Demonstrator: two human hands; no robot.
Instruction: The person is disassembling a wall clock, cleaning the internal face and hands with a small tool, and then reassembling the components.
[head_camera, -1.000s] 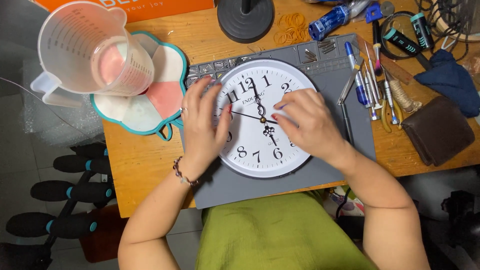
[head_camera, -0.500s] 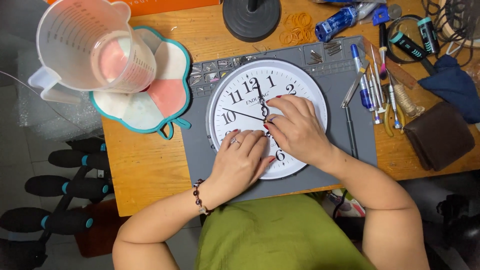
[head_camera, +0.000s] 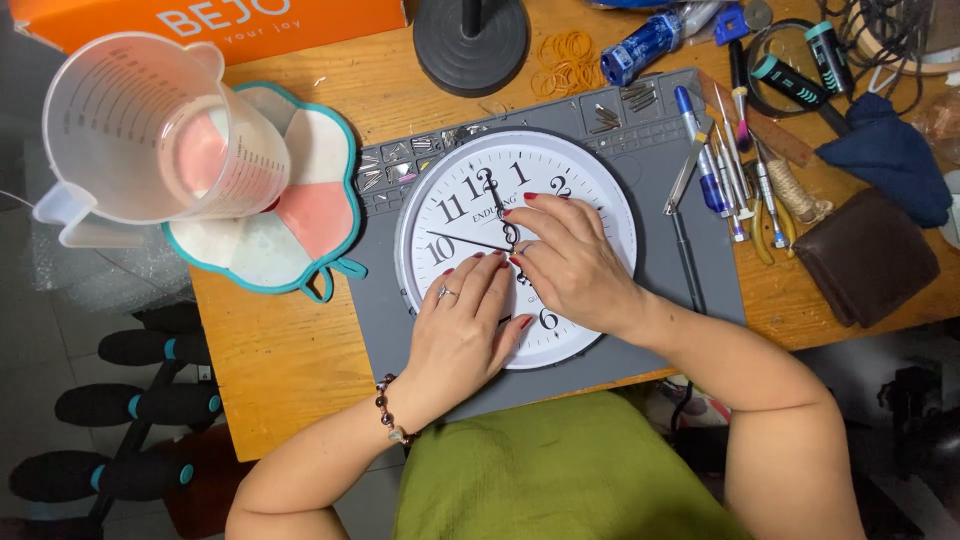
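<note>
Head view: round white clock (head_camera: 470, 200) face-up, twelve pointing away, both open hands flat on it.

An orange cardboard box (head_camera: 215, 25) with white lettering is seen at the top left edge, just behind the clear measuring jug (head_camera: 150, 135); no other package, sign or screen is seen near that jug

Measuring jug (head_camera: 160, 130), brown wallet (head_camera: 865, 257)
</note>
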